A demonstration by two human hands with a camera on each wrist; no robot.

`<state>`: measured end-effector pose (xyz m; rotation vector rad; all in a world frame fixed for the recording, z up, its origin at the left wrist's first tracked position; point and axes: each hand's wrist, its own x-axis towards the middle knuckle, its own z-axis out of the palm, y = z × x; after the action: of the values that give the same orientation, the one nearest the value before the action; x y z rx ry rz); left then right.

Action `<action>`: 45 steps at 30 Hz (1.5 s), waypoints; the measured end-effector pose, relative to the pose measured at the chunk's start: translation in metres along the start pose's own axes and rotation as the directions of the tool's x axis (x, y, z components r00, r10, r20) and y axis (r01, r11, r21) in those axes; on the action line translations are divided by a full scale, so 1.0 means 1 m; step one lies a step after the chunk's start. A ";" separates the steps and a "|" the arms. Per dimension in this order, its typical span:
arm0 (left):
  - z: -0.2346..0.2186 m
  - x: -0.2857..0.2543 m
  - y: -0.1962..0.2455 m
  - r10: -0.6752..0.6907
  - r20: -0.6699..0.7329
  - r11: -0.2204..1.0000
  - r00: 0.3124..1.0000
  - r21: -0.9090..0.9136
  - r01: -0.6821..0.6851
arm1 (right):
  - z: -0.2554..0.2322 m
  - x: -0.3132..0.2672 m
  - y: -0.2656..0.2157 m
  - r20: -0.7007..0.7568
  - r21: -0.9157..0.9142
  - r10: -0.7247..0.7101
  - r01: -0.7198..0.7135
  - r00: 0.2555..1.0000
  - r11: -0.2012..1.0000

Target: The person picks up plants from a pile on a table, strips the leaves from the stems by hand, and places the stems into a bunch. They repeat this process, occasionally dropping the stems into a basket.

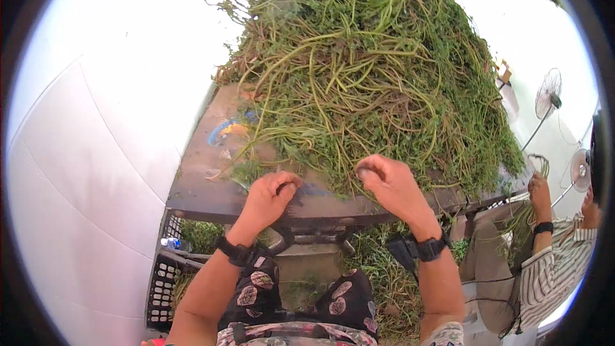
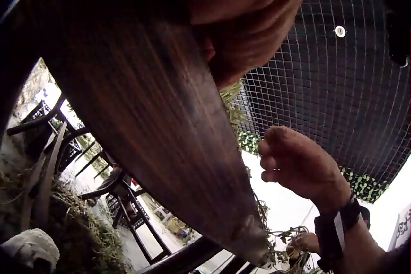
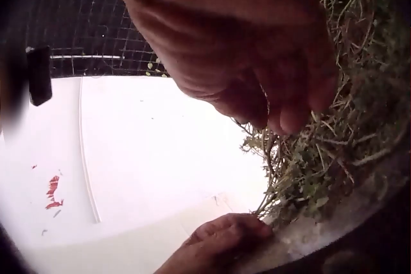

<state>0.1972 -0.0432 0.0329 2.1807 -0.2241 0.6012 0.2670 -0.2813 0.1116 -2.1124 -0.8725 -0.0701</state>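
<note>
A large heap of green leafy stems point(image 1: 359, 83) covers much of the brown table point(image 1: 205, 154) in the head view. Over the table's front edge, left of centre, is my left hand point(image 1: 272, 195), its fingers loosely bent and nothing visible in them. My right hand point(image 1: 394, 186) hovers at the heap's front edge with its fingers bent downward; no stem shows in its grasp. In the right wrist view the right hand point(image 3: 250, 49) hangs beside the stems point(image 3: 321, 165), its palm side partly in shadow. The left wrist view shows the left hand point(image 2: 257, 23) close above the dark tabletop point(image 2: 154, 113).
Black crates point(image 1: 163, 288) stand below the table at the left. More plants point(image 1: 391, 282) lie under it. At the right, a person in a striped sleeve point(image 1: 554, 275) holds some stems point(image 1: 541, 165). Fans point(image 1: 548, 93) stand behind that person.
</note>
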 end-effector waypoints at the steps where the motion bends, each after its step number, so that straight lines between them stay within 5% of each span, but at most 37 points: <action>1: 0.001 0.000 -0.002 0.027 -0.016 0.999 1.000 0.042 -0.026 | 0.007 0.011 0.008 -0.044 -0.050 -0.076 0.073 0.996 0.996; 5: 0.001 -0.001 0.000 0.004 -0.029 1.000 1.000 -0.006 -0.005 | 0.031 0.048 0.030 -0.037 -0.285 0.090 -0.097 0.995 0.954; 9: 0.003 -0.001 -0.004 0.012 -0.038 1.000 0.999 0.007 -0.012 | 0.049 0.060 0.041 -0.034 -0.471 0.090 -0.096 0.995 0.877; 13: 0.001 -0.002 -0.001 -0.012 -0.055 1.000 0.998 -0.021 0.010 | 0.033 0.061 0.042 -0.201 -0.168 0.144 -0.179 0.969 0.969; 15: 0.001 -0.002 -0.003 0.026 -0.045 1.000 0.999 0.010 -0.025 | 0.017 0.051 0.023 -0.172 0.079 0.266 -0.256 0.948 0.963; 20: 0.000 -0.001 -0.004 0.025 -0.022 1.000 0.999 -0.004 -0.025 | 0.008 0.032 0.021 -0.178 0.590 0.322 -0.161 0.930 0.791; 23: 0.000 -0.001 -0.003 0.013 -0.013 1.000 1.000 0.009 -0.012 | 0.008 0.022 0.012 -0.121 0.741 0.368 -0.162 0.922 0.652; 27: 0.000 -0.001 -0.005 0.013 -0.030 1.000 0.999 0.002 -0.013 | 0.023 0.015 0.010 -0.066 0.585 0.190 -0.116 0.980 0.803; 30: -0.001 -0.002 -0.004 0.012 -0.034 1.000 0.999 0.002 -0.012 | 0.021 0.019 -0.003 -0.201 0.574 0.149 -0.007 0.968 0.819; 32: 0.000 -0.003 -0.004 0.019 -0.040 1.000 0.999 0.011 -0.019 | 0.000 0.037 0.009 -0.425 0.531 0.213 0.052 0.880 0.846; 34: 0.000 -0.003 -0.003 0.033 -0.054 0.999 0.998 0.009 -0.033 | -0.020 0.050 0.043 -0.614 -0.037 -0.071 0.061 0.786 0.997; 36: 0.000 -0.002 -0.002 0.020 -0.049 1.000 0.999 -0.022 -0.022 | -0.026 0.058 0.051 -0.580 -0.552 -0.426 0.049 0.694 0.832; 39: -0.003 0.000 0.003 -0.006 -0.018 0.999 1.000 -0.035 0.006 | -0.002 0.057 -0.001 -0.354 -0.145 -0.082 0.032 0.932 0.989; 41: -0.003 -0.001 0.005 -0.009 -0.004 1.000 1.000 -0.023 0.009 | 0.025 0.067 -0.010 -0.173 -0.120 -0.156 0.136 0.972 0.983; 44: -0.003 -0.001 0.002 0.002 -0.026 1.000 1.000 -0.002 -0.002 | 0.069 0.093 0.021 -0.157 -0.179 -0.294 0.266 0.943 0.947; 45: -0.002 -0.002 0.000 -0.002 -0.031 1.000 1.000 -0.009 0.001 | 0.072 0.095 0.021 -0.100 -0.283 -0.209 0.173 0.973 0.943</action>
<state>0.1948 -0.0417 0.0332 2.1617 -0.2084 0.6313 0.3346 -0.1853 0.0823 -2.2391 -1.0362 -0.4476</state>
